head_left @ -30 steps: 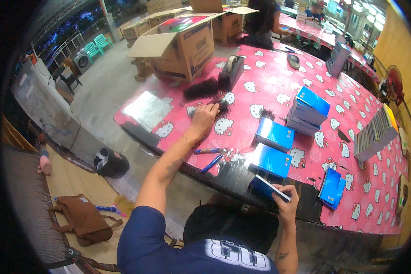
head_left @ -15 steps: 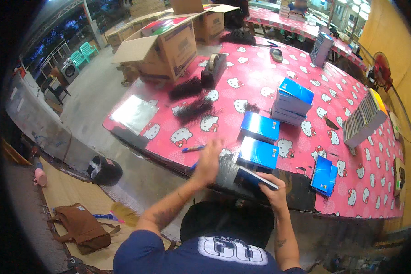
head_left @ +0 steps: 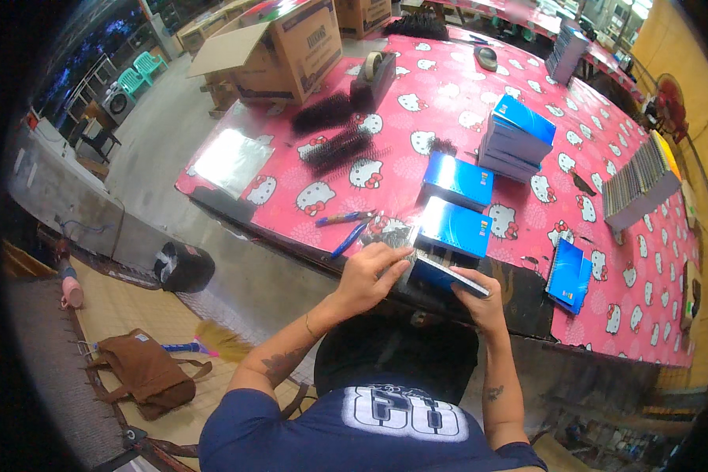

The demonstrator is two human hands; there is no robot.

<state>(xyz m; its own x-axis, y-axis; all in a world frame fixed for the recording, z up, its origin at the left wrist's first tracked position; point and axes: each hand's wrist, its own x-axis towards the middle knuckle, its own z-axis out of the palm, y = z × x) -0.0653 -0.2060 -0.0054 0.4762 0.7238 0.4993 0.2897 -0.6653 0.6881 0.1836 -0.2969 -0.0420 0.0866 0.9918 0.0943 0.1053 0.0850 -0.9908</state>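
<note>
A thin notebook [head_left: 435,273] with a dark blue cover and pale page edge is held on its side at the table's near edge. My right hand [head_left: 482,296] grips its right end, thumb on top. At its left end is my left hand [head_left: 372,277], fingers and thumb drawn together; whatever is pinched there is too small to make out. Just beyond lie two short stacks of blue notebooks, a nearer stack [head_left: 454,228] and a farther stack [head_left: 458,179]. Left of them, a blue-handled tool [head_left: 349,241] and a pen-like item [head_left: 343,218] rest on the pink cloth.
Black spiral coils [head_left: 338,151] lie in bundles beside a tape dispenser [head_left: 372,82]. A taller notebook stack [head_left: 517,140] stands behind, a coil-bound blue notebook [head_left: 569,275] to the right, and a long row of notebooks [head_left: 642,182] farther right. An open cardboard box [head_left: 291,55] stands far left.
My left hand has come down and right, from above the tools to the notebook's left end, uncovering the blue-handled tool. My right hand keeps its hold. The whole view has shifted slightly.
</note>
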